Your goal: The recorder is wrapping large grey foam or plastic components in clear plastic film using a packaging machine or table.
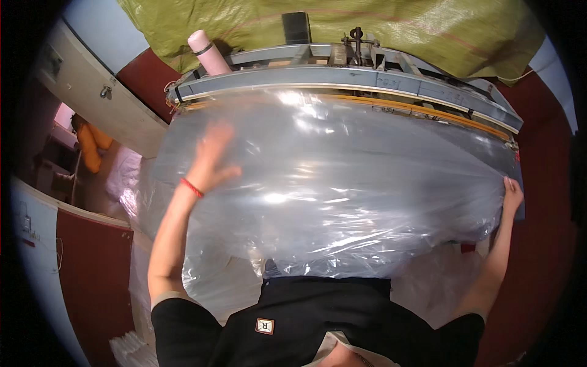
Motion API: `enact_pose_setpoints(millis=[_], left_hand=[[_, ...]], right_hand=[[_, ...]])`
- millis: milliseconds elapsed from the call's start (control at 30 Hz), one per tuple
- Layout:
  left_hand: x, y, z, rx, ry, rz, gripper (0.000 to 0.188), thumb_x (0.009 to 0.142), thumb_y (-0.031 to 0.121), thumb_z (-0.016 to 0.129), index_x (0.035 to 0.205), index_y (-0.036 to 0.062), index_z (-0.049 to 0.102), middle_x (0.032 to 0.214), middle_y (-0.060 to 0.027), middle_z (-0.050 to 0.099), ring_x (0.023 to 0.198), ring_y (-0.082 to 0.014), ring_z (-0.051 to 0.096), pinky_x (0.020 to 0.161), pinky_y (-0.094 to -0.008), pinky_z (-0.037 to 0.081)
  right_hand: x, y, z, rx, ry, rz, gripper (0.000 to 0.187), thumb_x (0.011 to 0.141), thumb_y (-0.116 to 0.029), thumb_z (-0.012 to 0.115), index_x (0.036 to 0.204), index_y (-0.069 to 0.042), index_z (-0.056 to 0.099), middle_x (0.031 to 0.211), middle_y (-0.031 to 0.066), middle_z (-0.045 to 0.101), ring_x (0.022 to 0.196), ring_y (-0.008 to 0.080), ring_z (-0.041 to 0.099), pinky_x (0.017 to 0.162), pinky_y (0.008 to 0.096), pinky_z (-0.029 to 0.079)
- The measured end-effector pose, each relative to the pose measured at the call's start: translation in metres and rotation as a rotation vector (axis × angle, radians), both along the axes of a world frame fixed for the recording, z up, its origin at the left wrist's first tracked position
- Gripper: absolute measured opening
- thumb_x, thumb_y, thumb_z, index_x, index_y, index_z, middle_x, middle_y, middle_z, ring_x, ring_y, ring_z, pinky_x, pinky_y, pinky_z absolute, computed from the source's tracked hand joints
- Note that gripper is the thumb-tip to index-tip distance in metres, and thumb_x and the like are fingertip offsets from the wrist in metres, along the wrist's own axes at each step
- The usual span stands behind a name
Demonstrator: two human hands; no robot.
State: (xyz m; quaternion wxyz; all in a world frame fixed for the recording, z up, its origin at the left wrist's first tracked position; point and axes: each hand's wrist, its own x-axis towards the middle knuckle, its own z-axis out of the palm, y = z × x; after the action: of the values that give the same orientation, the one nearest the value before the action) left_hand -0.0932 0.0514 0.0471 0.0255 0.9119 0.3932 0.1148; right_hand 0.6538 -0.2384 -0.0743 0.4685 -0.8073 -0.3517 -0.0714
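Note:
A large sheet of clear plastic film (342, 177) spreads across the work surface in front of me, its near edge hanging in crinkled folds toward my body. My left hand (215, 158), smeared a little by motion, is over the left part of the film with its fingers apart and holds nothing. Whether it touches the film I cannot tell. At the right end, my right hand (513, 194) pinches the edge of the film, and taut creases run from that grip across the sheet.
Along the far side runs a grey metal frame (293, 77) with an orange strip (367, 103) below it. A pink bottle (208, 52) leans there, before a yellow-green woven tarp (403, 24). On the left are an open door (101, 85) and a person in orange clothing (92, 147).

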Motion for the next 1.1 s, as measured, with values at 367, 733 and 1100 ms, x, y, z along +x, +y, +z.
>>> enact_pose_setpoints(millis=[367, 733, 1100], left_hand=[[-0.044, -0.109, -0.082, -0.351, 0.299, -0.039, 0.035, 0.069, 0.017, 0.063, 0.102, 0.0089, 0.054, 0.101, -0.0123, 0.055, 0.096, -0.0291, 0.051, 0.079, -0.0422, 0.042], [0.055, 0.014, -0.071, -0.351, -0.538, 0.283, 0.013, 0.078, 0.016, 0.057, 0.081, 0.0041, 0.054, 0.072, -0.0058, 0.056, 0.065, -0.0195, 0.053, 0.060, -0.0278, 0.042], [0.079, -0.010, 0.048, -0.441, -1.426, -0.163, 0.031, 0.077, 0.003, 0.055, 0.106, 0.0058, 0.045, 0.085, -0.0033, 0.058, 0.068, -0.0086, 0.053, 0.059, -0.0210, 0.044]], right_hand=[[0.067, -0.064, -0.021, -0.106, -0.054, -0.165, 0.023, 0.077, -0.021, 0.063, 0.077, 0.002, 0.058, 0.070, 0.0026, 0.057, 0.068, 0.0088, 0.048, 0.066, 0.0230, 0.041], [0.033, -0.049, 0.000, -0.330, -0.116, -0.319, 0.033, 0.077, -0.037, 0.058, 0.085, -0.006, 0.061, 0.078, 0.0075, 0.063, 0.071, 0.0165, 0.057, 0.065, 0.0298, 0.042], [-0.005, -0.046, 0.015, -0.373, -0.164, -0.463, 0.032, 0.077, -0.039, 0.057, 0.087, -0.008, 0.060, 0.079, 0.0100, 0.061, 0.070, 0.0210, 0.057, 0.062, 0.0306, 0.042]])
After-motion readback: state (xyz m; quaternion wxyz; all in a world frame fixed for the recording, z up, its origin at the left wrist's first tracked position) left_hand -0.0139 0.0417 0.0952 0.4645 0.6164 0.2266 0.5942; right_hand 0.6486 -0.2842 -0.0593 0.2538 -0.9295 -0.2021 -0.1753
